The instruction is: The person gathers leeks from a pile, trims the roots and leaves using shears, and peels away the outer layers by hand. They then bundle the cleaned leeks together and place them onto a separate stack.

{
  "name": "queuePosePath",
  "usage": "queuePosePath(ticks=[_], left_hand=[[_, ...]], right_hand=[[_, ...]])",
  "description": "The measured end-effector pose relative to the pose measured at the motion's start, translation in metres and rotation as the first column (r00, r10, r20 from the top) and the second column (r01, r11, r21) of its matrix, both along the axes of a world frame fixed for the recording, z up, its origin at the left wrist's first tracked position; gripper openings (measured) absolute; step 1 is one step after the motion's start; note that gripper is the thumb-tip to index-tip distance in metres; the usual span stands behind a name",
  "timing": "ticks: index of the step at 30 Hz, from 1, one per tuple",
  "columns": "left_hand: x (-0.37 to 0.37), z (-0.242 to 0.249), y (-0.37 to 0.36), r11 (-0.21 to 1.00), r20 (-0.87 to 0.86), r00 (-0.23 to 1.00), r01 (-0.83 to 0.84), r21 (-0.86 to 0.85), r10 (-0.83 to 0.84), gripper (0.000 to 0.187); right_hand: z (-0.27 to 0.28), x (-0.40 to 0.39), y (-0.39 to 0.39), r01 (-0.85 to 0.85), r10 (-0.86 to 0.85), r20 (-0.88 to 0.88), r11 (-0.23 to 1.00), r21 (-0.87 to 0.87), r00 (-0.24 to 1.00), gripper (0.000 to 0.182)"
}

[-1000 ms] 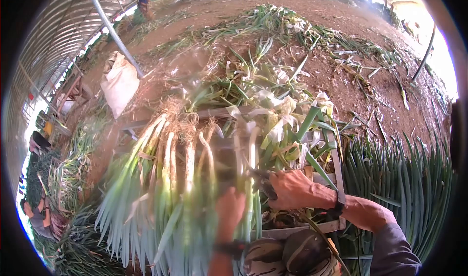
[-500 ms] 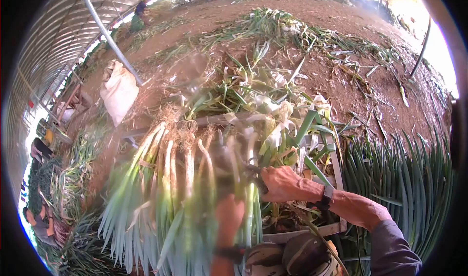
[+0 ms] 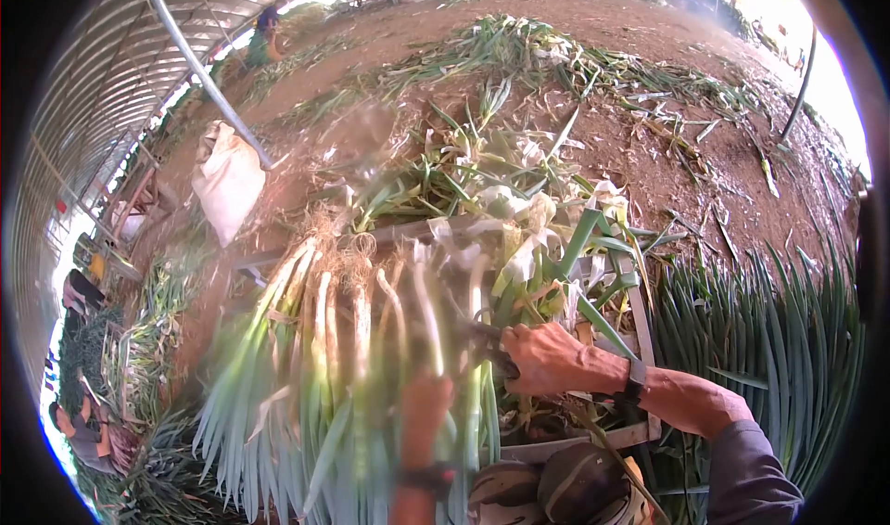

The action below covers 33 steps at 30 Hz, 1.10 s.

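Note:
My left hand (image 3: 426,404), smeared by motion, is closed around a green onion stalk (image 3: 428,316), whose white end points away from me. Right of it, my right hand (image 3: 547,358) grips a dark hand tool (image 3: 491,341); its exact kind is hard to make out. A row of green onions (image 3: 360,339) lies to the left, roots (image 3: 357,256) at the far end and leaves toward me. Another white stalk (image 3: 476,339) lies between my hands. Peeled leaves and skins (image 3: 533,242) are heaped beyond my right hand.
A wooden frame (image 3: 640,326) borders the work spot. Long green onions (image 3: 769,349) are piled at right. A pale sack (image 3: 227,177) stands by a metal pole (image 3: 199,66). Leaf scraps (image 3: 519,47) cover the soil. Another person (image 3: 83,437) is at far left.
My left hand and its green onion have shifted slightly left, away from the tool. My right hand has moved very little and still grips the tool.

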<state>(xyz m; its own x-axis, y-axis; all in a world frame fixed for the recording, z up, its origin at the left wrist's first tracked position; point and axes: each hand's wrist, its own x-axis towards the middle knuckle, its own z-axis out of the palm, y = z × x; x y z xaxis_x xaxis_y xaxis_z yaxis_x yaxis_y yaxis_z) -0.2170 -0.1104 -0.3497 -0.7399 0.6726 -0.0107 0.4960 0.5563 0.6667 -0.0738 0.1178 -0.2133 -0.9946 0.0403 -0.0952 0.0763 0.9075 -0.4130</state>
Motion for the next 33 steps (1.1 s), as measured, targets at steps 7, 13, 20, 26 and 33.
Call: queuePosePath(ticks=[7,13,20,26,33], left_hand=[[0.046,0.036,-0.011,0.997,-0.156,0.988,-0.003,-0.072,-0.009,0.027],[0.043,0.026,-0.042,0.912,-0.484,0.808,-0.408,-0.048,0.336,0.031],[0.013,0.014,-0.039,0.925,-0.188,0.916,-0.372,-0.075,0.354,0.042],[0.021,0.015,-0.035,0.942,-0.232,0.942,-0.285,-0.176,0.242,0.048],[0.033,0.029,-0.029,0.941,-0.156,0.952,-0.288,-0.177,0.262,0.048]], right_hand=[[0.020,0.013,-0.005,-0.058,0.064,0.028,0.981,-0.183,0.998,0.055],[0.018,0.020,-0.023,-0.228,0.246,0.037,0.938,-0.262,0.968,0.038],[0.014,0.012,-0.033,-0.248,0.252,0.002,0.954,-0.168,0.968,0.035],[-0.013,-0.007,-0.024,-0.187,0.170,-0.141,0.975,-0.117,0.975,0.036],[-0.002,-0.020,-0.019,-0.097,0.105,0.042,0.984,-0.149,0.994,0.052]])
